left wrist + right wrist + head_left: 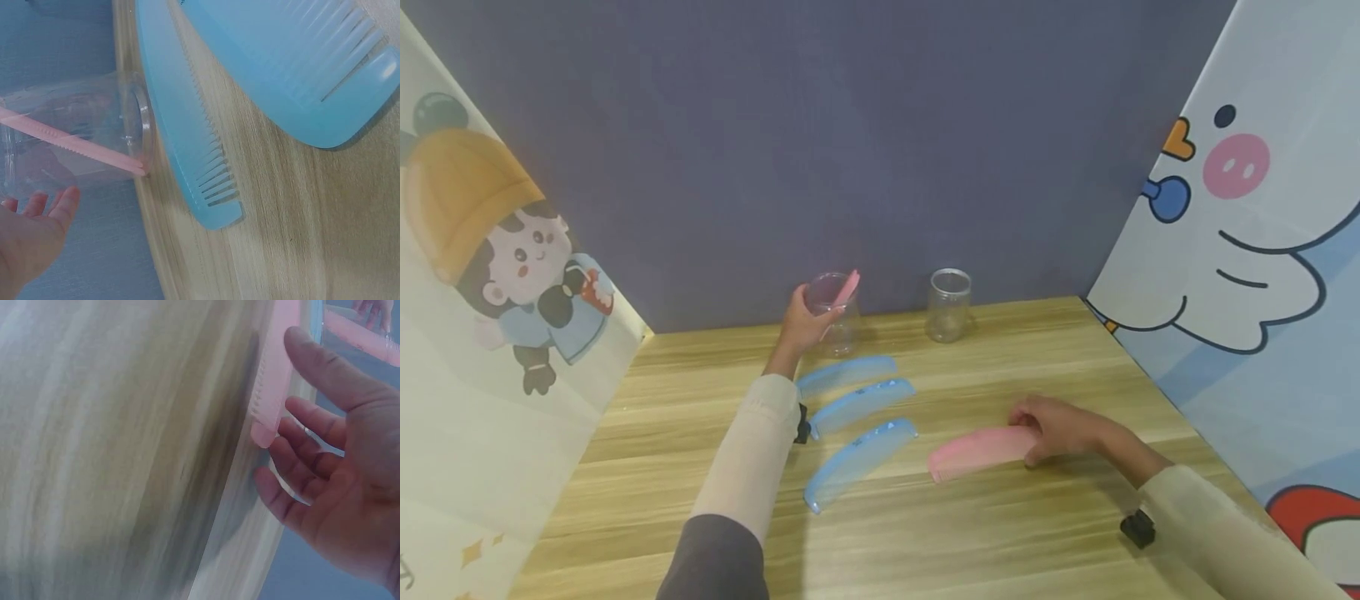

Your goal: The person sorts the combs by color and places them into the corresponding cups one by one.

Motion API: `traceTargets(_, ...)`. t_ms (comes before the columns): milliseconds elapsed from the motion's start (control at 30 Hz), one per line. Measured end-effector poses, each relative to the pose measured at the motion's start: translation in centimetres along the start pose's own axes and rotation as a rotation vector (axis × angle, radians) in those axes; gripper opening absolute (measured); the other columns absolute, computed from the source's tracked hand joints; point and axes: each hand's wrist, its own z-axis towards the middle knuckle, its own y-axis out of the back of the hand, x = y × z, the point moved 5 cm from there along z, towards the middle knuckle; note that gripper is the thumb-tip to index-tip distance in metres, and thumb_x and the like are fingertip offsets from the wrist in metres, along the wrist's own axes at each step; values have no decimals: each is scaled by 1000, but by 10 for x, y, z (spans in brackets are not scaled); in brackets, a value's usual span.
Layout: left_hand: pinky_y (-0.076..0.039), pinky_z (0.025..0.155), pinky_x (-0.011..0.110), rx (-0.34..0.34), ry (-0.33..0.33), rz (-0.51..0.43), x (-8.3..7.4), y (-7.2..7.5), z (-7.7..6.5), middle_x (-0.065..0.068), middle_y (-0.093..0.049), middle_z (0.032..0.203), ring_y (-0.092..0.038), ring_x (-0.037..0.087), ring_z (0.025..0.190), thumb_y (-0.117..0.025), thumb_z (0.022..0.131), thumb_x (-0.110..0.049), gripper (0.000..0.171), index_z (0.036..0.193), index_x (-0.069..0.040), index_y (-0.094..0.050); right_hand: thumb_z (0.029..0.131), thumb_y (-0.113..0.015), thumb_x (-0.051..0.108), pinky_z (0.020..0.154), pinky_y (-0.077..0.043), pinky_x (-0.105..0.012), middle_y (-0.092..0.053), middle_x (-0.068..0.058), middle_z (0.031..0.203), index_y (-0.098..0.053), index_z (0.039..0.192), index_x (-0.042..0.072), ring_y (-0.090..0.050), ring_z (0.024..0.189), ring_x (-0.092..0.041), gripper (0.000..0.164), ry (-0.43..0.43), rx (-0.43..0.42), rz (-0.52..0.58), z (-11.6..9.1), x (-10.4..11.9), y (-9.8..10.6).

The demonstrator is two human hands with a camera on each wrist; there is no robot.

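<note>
At the back edge my left hand (808,323) holds the side of a clear jar (844,337) near its rim, thumb on the near side. A pink comb (81,147) leans diagonally inside this jar, one end above the rim. My right hand (1063,429) pinches the end of another pink comb (977,450) low over the table, at front right. In the right wrist view the thumb lies over that comb (275,375), with the other fingers bent beside its end. Three blue combs lie between the hands: far (850,371), middle (865,404) and near (861,462).
A second clear jar (948,312) stands upright at the back, right of the first. The wood-grain table (700,400) meets a dark grey panel (850,150) behind. Cartoon-printed walls flank it at left (475,400) and right (1300,400).
</note>
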Motion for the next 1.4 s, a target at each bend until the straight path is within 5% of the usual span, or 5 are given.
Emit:
traceTargets(267,-34,123,52,1,-3,-7,1,2,-1,23,-32,163,-38,41,147,-77,90,-40,99,161,-6,-17,68,-91,18,86,-54,-33,-62,-2,107,-65,115,7,-58,99,-15,55,30,-25,-24,-2,-3,-3)
traceTargets(667,-36,122,53,0,7,-18,1,3,2,22,-31,164,-40,40,146,-77,89,-41,101,162,-8,-16,70,-90,17,63,-42,-20,-54,3,85,-64,100,10,-47,76,-5,40,51,-88,61,-5,-18,-5)
traceTargets(933,-39,120,51,0,-5,-32,1,3,5,24,-33,162,-42,40,144,-78,89,-40,101,162,-8,-16,74,-90,22,66,-43,-20,-55,3,90,-64,101,11,-46,80,-6,39,45,-106,12,-5,-19,-4)
traceTargets(1400,-47,114,50,5,-1,-36,5,-2,6,22,-39,159,-48,39,138,-79,88,-37,98,161,-9,-20,76,-88,25,73,-49,-21,-64,0,101,-61,117,10,-56,87,-11,51,-55,-21,135,-11,-30,-1)
